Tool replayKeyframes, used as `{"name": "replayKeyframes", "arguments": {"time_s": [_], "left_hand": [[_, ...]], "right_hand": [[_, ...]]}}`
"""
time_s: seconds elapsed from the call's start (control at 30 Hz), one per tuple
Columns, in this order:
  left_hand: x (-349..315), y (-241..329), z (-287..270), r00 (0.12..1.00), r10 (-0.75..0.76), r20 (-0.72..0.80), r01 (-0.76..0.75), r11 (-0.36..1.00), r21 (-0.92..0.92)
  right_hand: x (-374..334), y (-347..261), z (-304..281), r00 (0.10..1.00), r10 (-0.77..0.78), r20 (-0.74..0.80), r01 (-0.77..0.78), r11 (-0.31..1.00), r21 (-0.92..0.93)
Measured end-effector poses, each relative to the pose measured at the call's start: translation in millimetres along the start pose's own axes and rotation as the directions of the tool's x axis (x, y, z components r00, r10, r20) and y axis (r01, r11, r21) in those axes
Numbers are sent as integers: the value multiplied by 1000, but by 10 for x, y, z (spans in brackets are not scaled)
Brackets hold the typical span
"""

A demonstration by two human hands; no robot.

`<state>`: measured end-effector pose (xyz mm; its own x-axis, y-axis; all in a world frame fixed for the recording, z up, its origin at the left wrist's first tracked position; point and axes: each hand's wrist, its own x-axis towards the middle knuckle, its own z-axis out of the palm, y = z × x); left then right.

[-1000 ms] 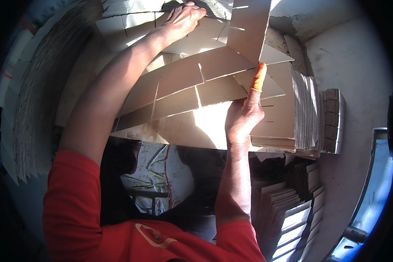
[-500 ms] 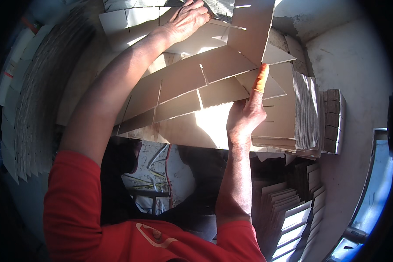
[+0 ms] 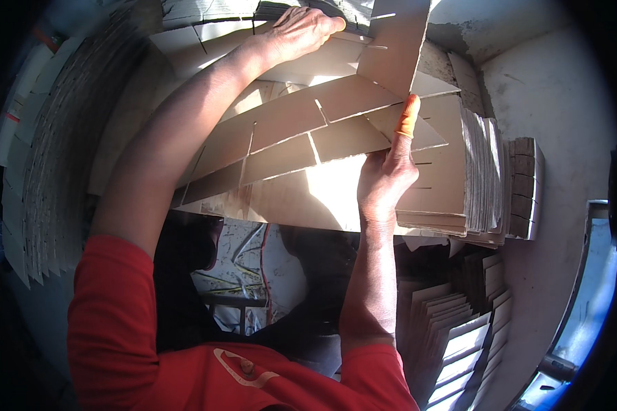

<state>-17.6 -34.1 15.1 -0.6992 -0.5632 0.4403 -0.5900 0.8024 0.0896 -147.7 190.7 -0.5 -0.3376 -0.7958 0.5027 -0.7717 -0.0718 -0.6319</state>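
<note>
My right hand [image 3: 389, 175], with an orange finger cot [image 3: 408, 115] on its thumb, grips slotted cardboard divider strips where they meet. One long strip [image 3: 288, 118] slants down to the left, a second strip [image 3: 288, 161] runs below it, and another [image 3: 394, 51] stands up toward the top edge. Over at the far side, my left hand [image 3: 301, 33] is closed at the upper edge of a further slotted strip [image 3: 219, 48]. Its fingertips are partly hidden, and an orange cot shows at one tip.
A wooden tabletop [image 3: 267, 200] lies under the strips. Cardboard stacks stand at the right [image 3: 483, 175], the left [image 3: 62, 137] and the far edge [image 3: 212, 8]. More slotted pieces [image 3: 452, 335] are stacked low at the right, near a pale wall [image 3: 548, 109].
My left hand has shifted slightly right, its fingers drawn closer together, and the far strip's left end has dropped a little. My right hand and its strips have barely moved.
</note>
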Motion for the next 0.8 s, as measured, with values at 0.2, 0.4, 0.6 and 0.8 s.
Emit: {"name": "replayKeyframes", "arguments": {"time_s": [0.2, 0.4, 0.6, 0.8], "left_hand": [[-43, 10, 71, 1000, 20, -21, -26, 936, -351], [-51, -42, 89, 999, 39, -12, -41, 973, -225], [-107, 128, -51, 994, 85, -74, -86, 996, -10], [-57, 97, -37, 999, 47, -6, -47, 999, -12]], "right_hand": [[-9, 27, 11, 1000, 3, -23, -4, 1000, -26], [-12, 21, 5, 994, -65, -83, 59, 996, -73], [-32, -13, -44, 998, -17, -66, 14, 999, -47], [-61, -41, -91, 999, -9, -42, 7, 999, -47]]}}
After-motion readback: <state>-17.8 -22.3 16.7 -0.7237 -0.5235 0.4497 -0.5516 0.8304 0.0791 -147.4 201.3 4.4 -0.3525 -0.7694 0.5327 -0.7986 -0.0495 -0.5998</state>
